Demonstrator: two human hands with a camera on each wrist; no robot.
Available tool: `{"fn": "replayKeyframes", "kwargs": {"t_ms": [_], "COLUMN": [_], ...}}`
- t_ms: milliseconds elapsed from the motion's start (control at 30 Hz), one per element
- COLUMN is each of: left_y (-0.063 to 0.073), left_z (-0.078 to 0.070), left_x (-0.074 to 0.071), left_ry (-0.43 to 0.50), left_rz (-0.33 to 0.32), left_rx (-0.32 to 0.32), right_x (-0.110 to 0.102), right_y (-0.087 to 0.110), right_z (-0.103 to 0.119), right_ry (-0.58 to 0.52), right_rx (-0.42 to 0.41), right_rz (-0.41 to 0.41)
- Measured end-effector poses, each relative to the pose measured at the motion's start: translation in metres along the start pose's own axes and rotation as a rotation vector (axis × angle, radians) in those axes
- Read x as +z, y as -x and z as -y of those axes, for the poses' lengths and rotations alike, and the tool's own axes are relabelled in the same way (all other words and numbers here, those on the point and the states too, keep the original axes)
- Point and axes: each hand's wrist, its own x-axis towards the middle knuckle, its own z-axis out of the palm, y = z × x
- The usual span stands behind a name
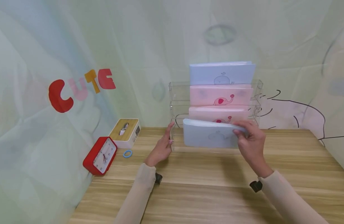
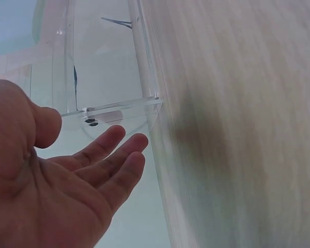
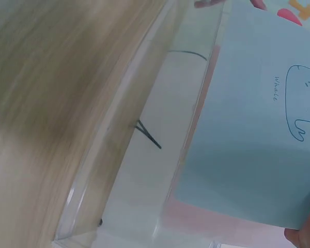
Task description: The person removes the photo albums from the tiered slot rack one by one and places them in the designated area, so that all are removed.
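A clear acrylic tiered rack (image 1: 179, 92) stands on the table against the curtain. Its upper tiers bear a blue notebook (image 1: 205, 74) with a whale and two pink notebooks (image 1: 202, 95) with elephants, one below the other. Before the lowest tier, my right hand (image 1: 253, 144) pinches the right end of another light blue notebook (image 1: 199, 135), thumb in front and fingers behind. In the right wrist view this notebook (image 3: 248, 134) shows a whale drawing and hangs above the clear tier. My left hand (image 1: 161, 149) is at the rack's left side, fingers extended, thumb near the clear edge (image 2: 113, 107).
Left on the wooden table (image 1: 199, 202) are a red alarm clock (image 1: 100, 156), a white tissue box (image 1: 125, 132) with a wooden top, and a blue ring (image 1: 127, 153). Coloured letters (image 1: 61, 96) mark the curtain behind.
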Motion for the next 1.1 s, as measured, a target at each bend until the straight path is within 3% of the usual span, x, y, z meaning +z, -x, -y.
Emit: {"fn": "replayKeyframes", "kwargs": {"t_ms": [67,100,167,233,300,367,467,567,600,633,733,800,967,1100], "left_y": [-0.002,0.001,0.001,0.005,0.01,0.008,0.009,0.009,0.012,0.011,0.009,0.008,0.017,0.018], "left_z": [0.01,-0.001,-0.001,-0.014,-0.044,-0.039,-0.053,-0.043,-0.051,-0.048,-0.031,-0.028,-0.079,-0.091], "left_x": [0.005,-0.001,-0.001,-0.007,-0.021,-0.019,-0.026,-0.023,-0.026,-0.025,-0.016,-0.014,-0.039,-0.043], "left_ry": [-0.008,-0.019,-0.027,-0.019,0.003,0.027,0.055,0.058,0.049,0.066,-0.016,-0.011,0.059,0.037], "left_rz": [-0.001,-0.002,-0.016,-0.02,-0.008,-0.01,0.001,-0.003,-0.003,0.004,-0.009,-0.01,0.029,0.05], "left_rx": [-0.013,0.002,0.016,0.019,0.007,0.028,0.048,0.086,0.071,0.054,0.04,0.027,-0.008,-0.057], "right_x": [0.001,0.001,0.003,0.004,0.006,0.008,0.01,0.011,0.011,0.011,0.01,0.009,0.008,0.005], "right_y": [0.002,0.004,0.007,0.01,0.014,0.018,0.022,0.026,0.027,0.028,0.031,0.032,0.033,0.032], "right_z": [0.002,0.002,0.003,0.003,0.003,0.004,0.006,0.008,0.008,0.008,0.009,0.009,0.01,0.013], "right_ry": [-0.009,-0.011,-0.005,0.005,0.013,0.007,-0.006,-0.02,-0.021,-0.021,-0.03,-0.022,-0.001,0.01], "right_rx": [0.006,0.01,0.019,0.033,0.037,0.035,0.023,0.031,0.039,0.053,0.104,0.13,0.169,0.235], "right_rz": [0.008,0.011,0.024,0.044,0.058,0.066,0.066,0.077,0.086,0.098,0.144,0.174,0.224,0.262]}}
